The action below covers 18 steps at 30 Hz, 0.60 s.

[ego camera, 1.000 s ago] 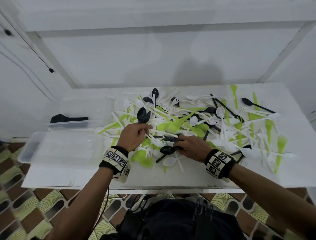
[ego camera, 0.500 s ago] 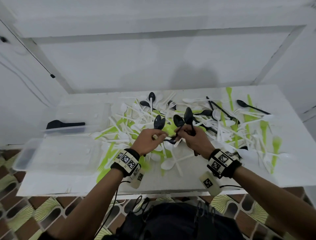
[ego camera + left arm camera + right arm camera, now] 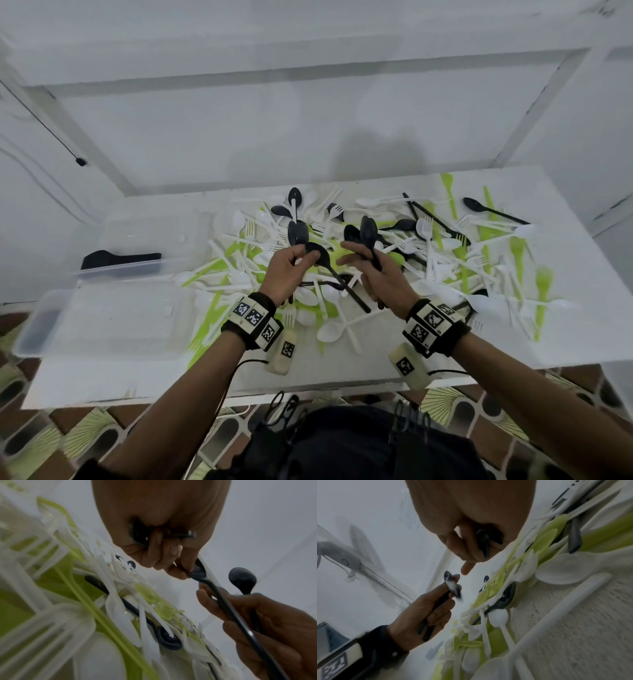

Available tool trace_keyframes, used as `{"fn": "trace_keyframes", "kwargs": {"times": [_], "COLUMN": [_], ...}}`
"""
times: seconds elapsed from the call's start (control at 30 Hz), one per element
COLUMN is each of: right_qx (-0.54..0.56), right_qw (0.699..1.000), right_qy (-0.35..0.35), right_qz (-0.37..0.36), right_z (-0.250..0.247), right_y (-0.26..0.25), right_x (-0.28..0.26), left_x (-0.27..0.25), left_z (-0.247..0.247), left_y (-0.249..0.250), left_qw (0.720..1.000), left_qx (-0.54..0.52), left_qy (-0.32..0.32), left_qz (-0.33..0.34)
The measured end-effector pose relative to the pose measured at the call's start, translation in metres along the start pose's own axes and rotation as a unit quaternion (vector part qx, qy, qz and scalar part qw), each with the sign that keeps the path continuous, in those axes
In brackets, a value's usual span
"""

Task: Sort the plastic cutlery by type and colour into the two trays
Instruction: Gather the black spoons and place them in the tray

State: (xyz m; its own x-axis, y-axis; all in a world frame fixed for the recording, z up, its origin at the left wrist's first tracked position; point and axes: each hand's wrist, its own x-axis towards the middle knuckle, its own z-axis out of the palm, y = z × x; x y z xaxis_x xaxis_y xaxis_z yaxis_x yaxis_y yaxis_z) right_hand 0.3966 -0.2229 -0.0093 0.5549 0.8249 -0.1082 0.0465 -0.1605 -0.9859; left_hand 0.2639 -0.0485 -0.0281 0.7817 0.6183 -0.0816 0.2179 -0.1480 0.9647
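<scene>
Black spoons (image 3: 368,230) stood bunched in both fists above the pile at frame centre. The left hand (image 3: 287,270) and right hand (image 3: 380,274) each clutched several; one crossing loosely between them could slip, missing the trays (image 3: 102,318) at left.

Cutlery heap (image 3: 394,260) clutters the worktop (image 3: 342,366) centre and right, two trays (image 3: 113,318) block its left, the near edge lies bare.
</scene>
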Motion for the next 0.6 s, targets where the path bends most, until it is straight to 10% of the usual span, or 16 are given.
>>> {"fn": "trace_keyframes", "kwargs": {"times": [0.2,0.37,0.6], "right_qx": [-0.027,-0.011,-0.064], "right_qw": [0.995,0.996,0.992], "right_qy": [-0.082,-0.008,0.052], "right_qz": [0.055,0.085,0.092], "right_z": [0.014,0.005,-0.02], "right_y": [-0.001,0.005,0.011], "right_x": [0.004,0.011,0.01], "left_x": [-0.001,-0.004,-0.006], "left_z": [0.002,0.002,0.005], "left_y": [-0.001,-0.006,-0.021], "left_qw": [0.999,0.99,0.881], "left_qx": [-0.015,0.134,0.448], "left_qy": [0.028,0.023,-0.076], "left_qz": [0.035,0.048,0.129]}}
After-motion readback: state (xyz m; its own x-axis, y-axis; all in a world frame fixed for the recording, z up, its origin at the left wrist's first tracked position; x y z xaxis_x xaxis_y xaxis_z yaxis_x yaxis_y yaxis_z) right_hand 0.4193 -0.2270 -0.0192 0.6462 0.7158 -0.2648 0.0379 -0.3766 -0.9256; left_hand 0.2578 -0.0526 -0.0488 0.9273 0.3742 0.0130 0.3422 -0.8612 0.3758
